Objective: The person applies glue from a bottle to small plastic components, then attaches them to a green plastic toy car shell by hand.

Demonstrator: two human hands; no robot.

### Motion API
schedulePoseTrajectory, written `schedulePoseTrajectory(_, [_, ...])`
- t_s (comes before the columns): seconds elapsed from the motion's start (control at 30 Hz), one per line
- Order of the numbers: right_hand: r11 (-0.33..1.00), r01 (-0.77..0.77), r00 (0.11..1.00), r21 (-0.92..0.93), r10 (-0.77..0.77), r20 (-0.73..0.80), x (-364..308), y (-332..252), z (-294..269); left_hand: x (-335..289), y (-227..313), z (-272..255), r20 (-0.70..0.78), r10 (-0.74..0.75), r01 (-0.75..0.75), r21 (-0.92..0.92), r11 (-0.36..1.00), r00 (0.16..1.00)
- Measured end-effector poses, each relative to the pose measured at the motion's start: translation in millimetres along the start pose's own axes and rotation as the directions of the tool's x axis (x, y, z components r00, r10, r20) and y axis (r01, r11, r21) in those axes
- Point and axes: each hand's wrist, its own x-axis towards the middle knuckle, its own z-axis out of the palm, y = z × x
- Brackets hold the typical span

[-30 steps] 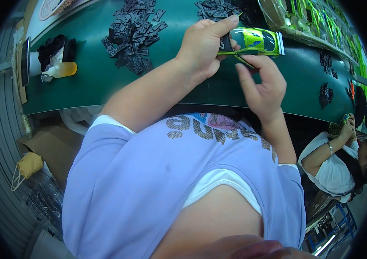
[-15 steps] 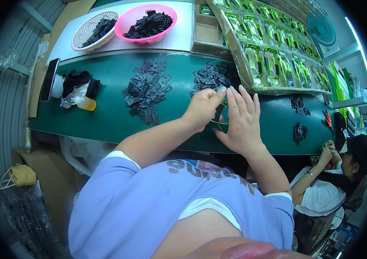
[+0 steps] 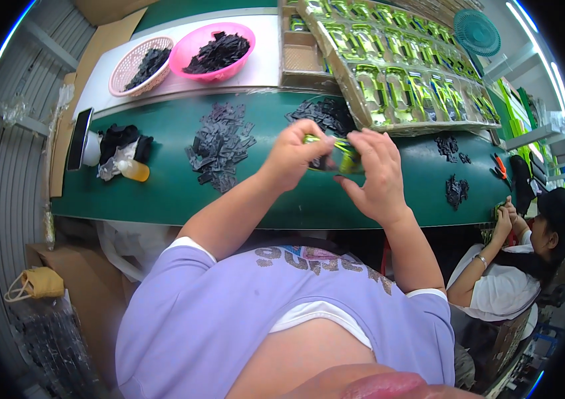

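Green covers the long worktable [image 3: 162, 193] where a person in a lilac shirt works. Both hands meet above its middle, over the felt. The left hand [image 3: 293, 156] closes its fingers on the near end of a small green-and-clear blister pack [image 3: 337, 154], thumb and forefinger pinched on its edge. The right hand [image 3: 377, 171] grips the other end, thumb under the pack and the remaining fingers spread and curled over its top. The pack sits level between the two hands, held just above the table surface, and whether it touches the felt cannot be told.

Just left of the hands lies a loose heap of dark grey flat parts [image 3: 219, 145]. A second heap of the same parts [image 3: 327, 114] lies just beyond the hands, touching the edge of a large tray of green blister packs [image 3: 395, 73] that leans across the back of the table. Smaller clusters of dark parts [image 3: 456, 189] lie to the right. At the far left stand a yellow bottle [image 3: 135, 171] and a bundle of black cloth [image 3: 119, 138]. Behind, on a white board, a pink bowl [image 3: 192, 56] and a pink mesh basket [image 3: 123, 73] both hold dark parts. A co-worker [image 3: 515, 266] sits at the right end of the table.
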Motion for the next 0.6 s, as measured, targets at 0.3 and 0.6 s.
schedulePoseTrajectory(0.3, [0.453, -0.503, 0.671, 0.736, 0.742, 0.002, -50.0, 51.4, -1.3, 88.4, 62.6, -38.6, 0.329, 0.726, -0.363, 0.925, -0.117, 0.605])
schedulePoseTrajectory(0.6, [0.551, -0.489, 0.689, 0.677, 0.719, -0.087, -56.8, 65.3, 5.5, 160.7, 42.6, -70.2, 0.029, 0.140, 0.039, 0.887, -0.459, 0.990])
